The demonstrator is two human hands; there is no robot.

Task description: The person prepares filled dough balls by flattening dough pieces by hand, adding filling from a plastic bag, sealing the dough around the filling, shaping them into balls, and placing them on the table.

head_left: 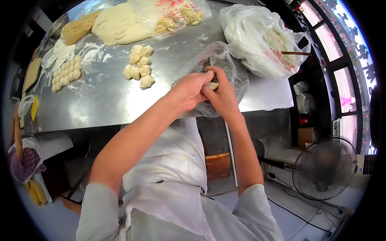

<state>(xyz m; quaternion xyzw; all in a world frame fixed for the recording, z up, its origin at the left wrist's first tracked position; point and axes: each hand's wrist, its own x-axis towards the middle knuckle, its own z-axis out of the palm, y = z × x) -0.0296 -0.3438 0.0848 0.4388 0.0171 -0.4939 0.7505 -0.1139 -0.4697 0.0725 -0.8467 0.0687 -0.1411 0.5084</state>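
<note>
Over the table's front edge, my left hand (190, 90) and my right hand (223, 96) meet with fingers curled together. Between them a small pale piece of dough (213, 85) shows, mostly hidden by the fingers. Below and behind the hands lies an open clear plastic bag (238, 76) with something dark inside that I cannot make out. To the left, several filled-looking dough lumps (140, 64) sit in a cluster. Farther left, small round dough balls (68, 74) stand in tight rows by scattered flour (94, 52).
At the back of the steel table (104, 102) lie a large dough slab (120, 25) and a browner dough mass (80, 28). A white plastic bag (257, 36) with a stick (295, 53) stands back right. A fan (325, 168) is at right; another person (28, 158) is at left.
</note>
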